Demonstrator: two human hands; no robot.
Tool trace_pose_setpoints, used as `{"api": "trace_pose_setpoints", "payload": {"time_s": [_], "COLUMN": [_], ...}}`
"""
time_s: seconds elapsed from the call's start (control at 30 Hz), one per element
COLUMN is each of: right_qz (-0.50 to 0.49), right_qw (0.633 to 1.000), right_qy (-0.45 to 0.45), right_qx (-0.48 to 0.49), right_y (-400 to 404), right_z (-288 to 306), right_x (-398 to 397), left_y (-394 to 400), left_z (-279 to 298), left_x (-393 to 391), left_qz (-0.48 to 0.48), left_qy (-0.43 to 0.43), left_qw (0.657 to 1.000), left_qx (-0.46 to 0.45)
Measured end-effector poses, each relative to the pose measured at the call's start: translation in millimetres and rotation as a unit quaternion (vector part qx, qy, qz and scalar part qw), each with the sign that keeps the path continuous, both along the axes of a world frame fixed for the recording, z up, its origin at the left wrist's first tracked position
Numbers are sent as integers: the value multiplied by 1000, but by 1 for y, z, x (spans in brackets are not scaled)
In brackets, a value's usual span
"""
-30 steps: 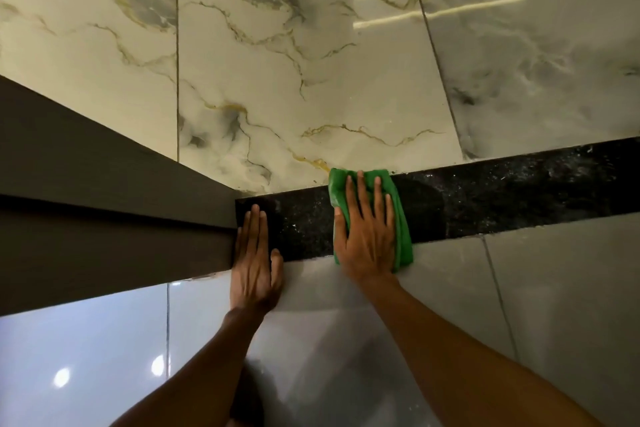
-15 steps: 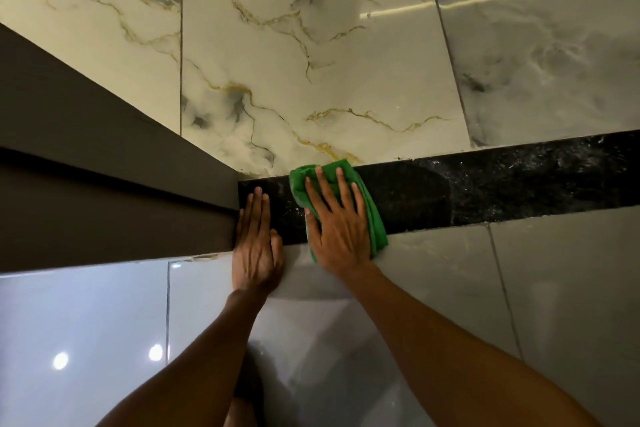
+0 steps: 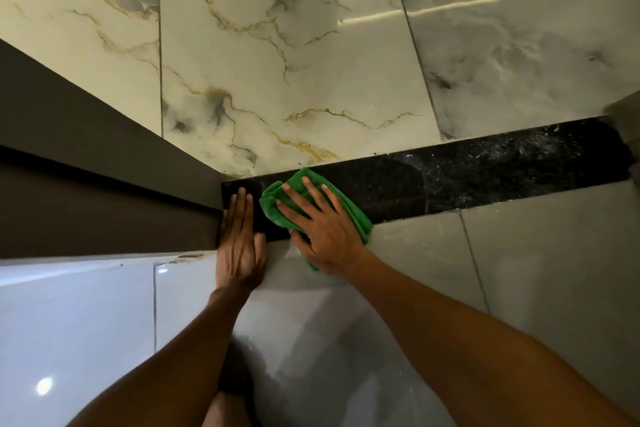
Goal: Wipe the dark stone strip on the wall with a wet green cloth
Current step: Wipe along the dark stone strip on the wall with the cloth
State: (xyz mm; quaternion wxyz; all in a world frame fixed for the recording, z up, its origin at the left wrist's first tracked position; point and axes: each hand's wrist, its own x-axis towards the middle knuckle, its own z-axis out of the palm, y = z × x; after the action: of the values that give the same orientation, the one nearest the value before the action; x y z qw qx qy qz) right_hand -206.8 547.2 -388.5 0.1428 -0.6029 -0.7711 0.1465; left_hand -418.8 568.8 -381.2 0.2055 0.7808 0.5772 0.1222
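Observation:
A dark speckled stone strip [image 3: 485,170] runs across the wall from the inside corner to the right edge. The green cloth [image 3: 353,208] lies bunched on the strip's left part, and my right hand [image 3: 322,225] presses flat on it with fingers spread, angled up to the left. My left hand [image 3: 240,246] rests flat on the wall at the strip's left end, fingers together and pointing up, holding nothing. It sits just left of the cloth. The strip looks darker and wet around the cloth, dusty and pale-speckled further right.
Glossy marble tiles with gold and grey veins [image 3: 277,62] cover the wall above the strip. Plain pale tiles [image 3: 536,270] lie below it. A brown panel band [image 3: 86,166] runs along the left wall into the corner. A dark edge [image 3: 627,121] juts in at the right.
My right hand has slid the green cloth leftward along the strip, close to my left hand, and turned to angle left. The left hand has stayed put.

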Motion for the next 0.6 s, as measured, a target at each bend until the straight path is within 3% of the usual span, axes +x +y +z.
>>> {"api": "trace_pose_setpoints", "payload": {"time_s": [0.27, 0.6], "right_qz": [-123, -240], "right_qw": [992, 967], "right_qy": [-25, -85], "right_qx": [3, -7], "right_y": [-17, -13], "right_z": [-7, 0], "right_x": [58, 160], "left_y": [0, -1], "left_z": [-4, -4], "left_x": [26, 79], "left_qz": [-19, -40], "left_qy": [52, 55], "left_qw": [998, 997], "left_qx": [29, 19]}}
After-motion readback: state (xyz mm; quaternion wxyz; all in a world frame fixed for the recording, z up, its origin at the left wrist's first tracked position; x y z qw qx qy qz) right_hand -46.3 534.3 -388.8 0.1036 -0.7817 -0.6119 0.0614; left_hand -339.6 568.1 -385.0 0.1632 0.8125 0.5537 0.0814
